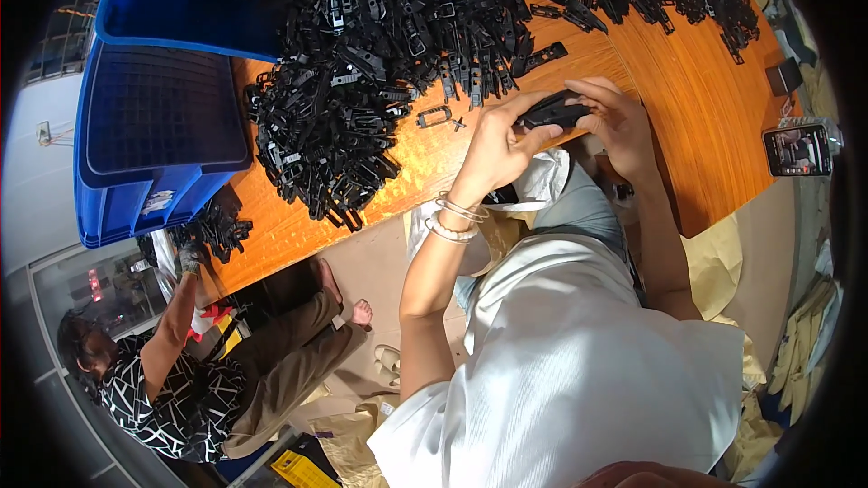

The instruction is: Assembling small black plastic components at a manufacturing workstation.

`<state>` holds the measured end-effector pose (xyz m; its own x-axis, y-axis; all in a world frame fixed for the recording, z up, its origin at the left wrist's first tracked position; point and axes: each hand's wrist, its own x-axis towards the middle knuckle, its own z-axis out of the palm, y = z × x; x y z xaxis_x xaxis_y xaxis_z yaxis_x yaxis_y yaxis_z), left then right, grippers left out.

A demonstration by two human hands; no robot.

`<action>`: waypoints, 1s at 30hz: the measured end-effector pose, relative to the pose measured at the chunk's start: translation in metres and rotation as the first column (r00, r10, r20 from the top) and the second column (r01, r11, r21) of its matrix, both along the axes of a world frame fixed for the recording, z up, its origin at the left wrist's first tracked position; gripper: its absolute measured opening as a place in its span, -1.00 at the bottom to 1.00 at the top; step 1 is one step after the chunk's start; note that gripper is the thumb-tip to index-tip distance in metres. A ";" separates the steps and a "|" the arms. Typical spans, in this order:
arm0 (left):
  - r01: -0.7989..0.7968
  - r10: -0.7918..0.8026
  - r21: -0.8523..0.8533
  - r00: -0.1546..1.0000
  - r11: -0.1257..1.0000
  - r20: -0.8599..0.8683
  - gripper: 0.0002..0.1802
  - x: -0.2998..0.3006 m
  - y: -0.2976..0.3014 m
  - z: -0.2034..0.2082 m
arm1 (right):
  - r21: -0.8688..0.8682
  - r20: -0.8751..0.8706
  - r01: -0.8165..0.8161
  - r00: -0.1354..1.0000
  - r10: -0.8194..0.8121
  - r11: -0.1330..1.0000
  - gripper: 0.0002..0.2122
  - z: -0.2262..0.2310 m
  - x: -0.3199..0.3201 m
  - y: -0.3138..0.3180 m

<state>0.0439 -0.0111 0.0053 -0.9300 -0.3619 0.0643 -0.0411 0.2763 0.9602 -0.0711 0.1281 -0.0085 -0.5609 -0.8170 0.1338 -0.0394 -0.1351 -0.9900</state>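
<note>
— What was the person holding?

— A small bundle of black plastic clips [553, 112], flat and oblong, stacked together. It sat above the near edge of the orange wooden bench [687, 81], just in front of the big heap of loose black clips [425, 27].

— And how did the hands sit on it?

— The left hand [497, 146] had its fingers [517, 108] curled shut over the bundle's left end, thumb beneath. The right hand [619, 122] closed on the right end, fingers bent over the top. The bundle lay between both hands, touching both.

— Anything else near?

— A single open clip frame [434, 116] lay on the bench just left of the left hand. A blue crate [154, 126] stood at the far left, and a phone [797, 150] lay at the right.
</note>
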 end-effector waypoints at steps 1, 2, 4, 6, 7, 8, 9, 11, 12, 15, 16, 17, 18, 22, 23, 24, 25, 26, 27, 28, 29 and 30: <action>-0.001 0.001 -0.006 0.999 1.000 -0.048 -0.62 0.002 0.001 0.000 | 0.000 0.001 -0.002 1.000 0.002 1.000 -0.65 -0.003 -0.001 0.001; -0.003 0.003 -0.005 0.999 1.000 -0.047 -0.62 0.004 0.001 0.001 | 0.038 -0.021 -0.001 1.000 0.002 0.999 -0.64 -0.005 -0.001 0.001; -0.021 0.021 0.048 1.000 0.999 0.011 -0.63 0.007 0.002 0.003 | 0.077 -0.043 -0.002 0.999 0.006 0.997 -0.62 -0.006 0.000 0.000; -0.035 0.034 0.073 0.999 0.997 0.018 -0.63 0.010 0.001 0.000 | 0.006 0.045 -0.029 0.999 0.029 1.000 -0.61 -0.004 0.003 -0.001; -0.045 0.043 0.094 0.999 0.995 0.027 -0.63 0.012 0.000 0.000 | 0.006 0.044 -0.032 0.999 0.032 0.999 -0.61 0.000 0.005 -0.002; -0.048 0.046 0.094 0.999 0.994 0.026 -0.63 0.013 -0.001 0.000 | -0.024 0.126 -0.067 0.990 0.070 0.997 -0.61 0.006 0.005 -0.002; -0.044 0.043 0.027 0.998 0.999 0.034 -0.63 0.015 -0.001 0.001 | -0.056 0.206 -0.099 0.972 0.109 0.993 -0.61 0.010 0.006 -0.003; -0.045 0.046 -0.041 0.998 0.998 0.045 -0.63 0.018 -0.002 0.001 | -0.030 0.170 -0.109 0.979 0.113 0.994 -0.62 0.009 0.006 -0.004; -0.041 0.041 -0.006 0.999 0.999 0.025 -0.64 0.020 -0.002 0.001 | -0.004 0.133 -0.114 0.985 0.114 0.993 -0.63 0.009 0.006 -0.005; -0.028 0.027 -0.017 0.999 0.999 -0.019 -0.65 0.021 0.000 0.010 | 0.015 0.022 -0.072 0.997 0.071 0.997 -0.66 0.007 0.008 -0.003; -0.023 0.020 -0.070 0.999 0.997 -0.038 -0.66 0.022 0.001 0.012 | 0.015 0.022 -0.074 0.997 0.074 0.997 -0.66 0.006 0.011 -0.004; -0.025 0.023 -0.070 0.999 0.997 -0.038 -0.66 0.024 0.002 0.013 | 0.027 0.046 -0.040 0.998 0.039 0.999 -0.69 0.005 0.014 -0.004; -0.021 0.021 -0.015 1.000 1.000 -0.009 -0.67 0.026 0.004 0.012 | 0.041 0.069 -0.006 0.998 0.003 0.999 -0.71 0.004 0.015 -0.004; -0.004 -0.043 0.461 0.995 0.887 0.091 -0.68 0.035 0.004 0.000 | 0.069 0.068 -0.027 0.997 0.022 0.997 -0.76 0.001 0.017 -0.007; -0.008 -0.038 0.460 0.995 0.888 0.091 -0.68 0.038 0.005 -0.005 | 0.085 0.190 -0.072 0.980 0.055 0.994 -0.78 0.003 0.021 -0.008; -0.023 -0.006 0.451 0.998 0.892 0.064 -0.68 0.041 0.007 -0.011 | 0.094 0.310 -0.119 0.947 0.085 0.988 -0.80 0.004 0.024 -0.009; -0.034 0.020 0.446 0.999 0.895 0.035 -0.68 0.043 0.008 -0.016 | 0.096 0.310 -0.120 0.947 0.085 0.988 -0.80 0.001 0.026 -0.007; -0.034 0.021 0.446 0.999 0.894 0.035 -0.68 0.045 0.006 -0.020 | 0.116 0.284 -0.130 0.954 0.092 0.985 -0.79 -0.004 0.028 -0.006; -0.027 0.025 0.220 1.000 0.975 0.013 -0.68 0.049 0.000 -0.023 | 0.136 0.257 -0.139 0.961 0.101 0.981 -0.79 -0.007 0.030 -0.005; -0.021 0.021 -0.019 1.000 1.000 -0.007 -0.68 0.051 -0.006 -0.022 | 0.137 0.259 -0.137 0.961 0.098 0.981 -0.79 -0.005 0.032 -0.004; -0.123 0.129 -0.160 0.991 0.980 0.027 -0.67 0.055 -0.014 -0.018 | 0.240 0.011 -0.182 0.983 0.185 0.954 -0.78 -0.001 0.033 -0.004; -0.241 0.292 -0.260 0.939 0.935 0.180 -0.76 0.057 -0.022 -0.015 | 0.348 -0.227 -0.196 0.931 0.286 0.917 -0.78 0.002 0.035 -0.004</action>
<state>0.1010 -0.0326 -0.0099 -0.8020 -0.5972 -0.0126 -0.3402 0.4393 0.8315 -0.0359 0.1242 -0.0066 -0.3206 -0.9466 -0.0354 -0.3148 0.1417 -0.9385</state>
